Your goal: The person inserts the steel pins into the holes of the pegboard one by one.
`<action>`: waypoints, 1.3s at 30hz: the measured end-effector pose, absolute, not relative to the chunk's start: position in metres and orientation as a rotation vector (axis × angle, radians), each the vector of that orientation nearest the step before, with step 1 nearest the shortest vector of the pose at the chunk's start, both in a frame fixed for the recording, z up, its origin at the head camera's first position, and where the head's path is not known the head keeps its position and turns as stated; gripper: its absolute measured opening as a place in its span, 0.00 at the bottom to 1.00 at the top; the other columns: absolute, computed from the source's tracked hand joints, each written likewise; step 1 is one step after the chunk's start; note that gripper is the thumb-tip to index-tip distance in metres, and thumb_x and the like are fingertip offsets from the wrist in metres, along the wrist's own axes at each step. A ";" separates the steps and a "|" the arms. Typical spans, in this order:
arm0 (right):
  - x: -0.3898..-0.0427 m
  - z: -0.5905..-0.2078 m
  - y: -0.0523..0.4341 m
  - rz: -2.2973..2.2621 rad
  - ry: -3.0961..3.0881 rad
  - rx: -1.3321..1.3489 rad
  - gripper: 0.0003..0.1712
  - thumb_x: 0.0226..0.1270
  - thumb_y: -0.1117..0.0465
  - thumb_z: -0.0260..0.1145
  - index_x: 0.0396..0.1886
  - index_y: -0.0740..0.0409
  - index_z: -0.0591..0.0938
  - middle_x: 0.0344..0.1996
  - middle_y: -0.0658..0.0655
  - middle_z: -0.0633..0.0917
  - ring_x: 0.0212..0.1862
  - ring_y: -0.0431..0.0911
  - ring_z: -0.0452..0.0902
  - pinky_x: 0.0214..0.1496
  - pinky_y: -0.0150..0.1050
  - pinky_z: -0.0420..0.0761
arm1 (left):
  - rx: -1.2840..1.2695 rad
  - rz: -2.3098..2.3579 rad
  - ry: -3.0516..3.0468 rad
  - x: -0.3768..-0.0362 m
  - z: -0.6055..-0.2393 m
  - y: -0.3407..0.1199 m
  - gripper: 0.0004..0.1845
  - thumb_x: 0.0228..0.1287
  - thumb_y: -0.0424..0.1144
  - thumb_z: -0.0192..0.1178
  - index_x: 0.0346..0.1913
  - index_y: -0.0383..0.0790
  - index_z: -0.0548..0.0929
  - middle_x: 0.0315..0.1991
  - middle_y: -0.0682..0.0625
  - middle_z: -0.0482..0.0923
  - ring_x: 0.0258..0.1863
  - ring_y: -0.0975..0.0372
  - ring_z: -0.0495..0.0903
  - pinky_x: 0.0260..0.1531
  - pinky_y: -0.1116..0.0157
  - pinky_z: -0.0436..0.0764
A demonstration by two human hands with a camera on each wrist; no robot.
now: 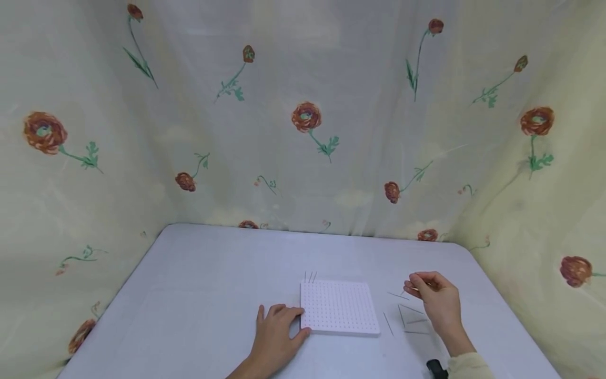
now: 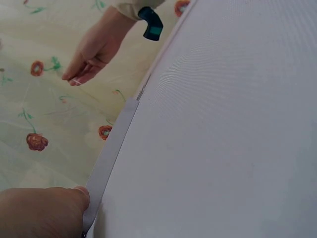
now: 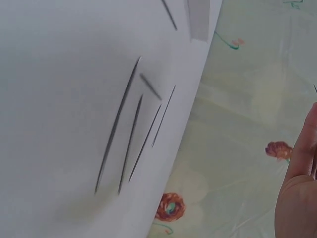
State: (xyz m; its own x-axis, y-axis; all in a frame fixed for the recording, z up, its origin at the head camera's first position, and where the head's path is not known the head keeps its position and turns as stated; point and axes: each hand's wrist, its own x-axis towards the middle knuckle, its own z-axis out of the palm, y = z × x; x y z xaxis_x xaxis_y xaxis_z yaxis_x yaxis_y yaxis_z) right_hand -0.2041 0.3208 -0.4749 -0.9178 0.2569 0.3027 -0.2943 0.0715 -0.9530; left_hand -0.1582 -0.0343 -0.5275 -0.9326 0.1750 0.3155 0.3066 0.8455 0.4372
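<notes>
A white square pegboard (image 1: 338, 308) with rows of small holes lies on the table. My left hand (image 1: 278, 337) touches its left side, a finger at the edge and the thumb at the near corner. In the left wrist view the left thumb (image 2: 69, 201) presses the board's side (image 2: 111, 156). My right hand (image 1: 437, 302) is raised right of the board, thumb and fingertips pinching a thin needle (image 1: 403, 292). Below that hand, several dark needles (image 3: 117, 124) lie loose on the table. Several more needles (image 1: 310, 277) stand upright at the board's far left corner.
The white table (image 1: 213, 273) has rounded far corners. A flowered curtain (image 1: 350, 184) hangs behind it and along both sides. A black device (image 1: 436, 368) sits by the right sleeve (image 1: 470, 365).
</notes>
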 end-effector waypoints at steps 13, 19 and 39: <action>-0.223 -0.468 0.288 1.825 -2.083 0.041 0.14 0.60 0.58 0.68 0.40 0.65 0.79 0.34 0.56 0.86 0.34 0.43 0.87 0.37 0.39 0.85 | -0.383 -0.688 -2.744 -0.160 -0.529 -0.037 0.23 0.53 0.61 0.63 0.51 0.57 0.80 0.49 0.58 0.83 0.55 0.55 0.73 0.60 0.31 0.53; -0.222 -0.445 0.256 1.748 -2.156 0.052 0.16 0.60 0.57 0.68 0.39 0.66 0.79 0.32 0.56 0.85 0.32 0.40 0.86 0.36 0.36 0.85 | -0.381 -0.690 -2.740 -0.160 -0.529 -0.038 0.23 0.53 0.61 0.63 0.50 0.57 0.80 0.49 0.59 0.83 0.55 0.55 0.73 0.60 0.31 0.53; -0.239 -0.431 0.191 1.778 -2.235 0.102 0.10 0.58 0.65 0.68 0.37 0.66 0.79 0.36 0.64 0.84 0.34 0.40 0.85 0.38 0.35 0.85 | -0.390 -0.719 -2.757 -0.159 -0.529 -0.038 0.23 0.54 0.61 0.63 0.50 0.56 0.81 0.49 0.58 0.83 0.55 0.55 0.73 0.60 0.31 0.54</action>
State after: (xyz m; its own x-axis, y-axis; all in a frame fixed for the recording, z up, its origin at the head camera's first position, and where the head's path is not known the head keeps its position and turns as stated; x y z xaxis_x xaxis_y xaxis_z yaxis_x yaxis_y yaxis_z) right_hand -0.2395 0.1911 -0.4308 -0.9575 0.1197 0.2626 -0.2290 0.2386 -0.9437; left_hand -0.1594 -0.0385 -0.5287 -0.9288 0.1897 0.3183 0.3209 0.8412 0.4351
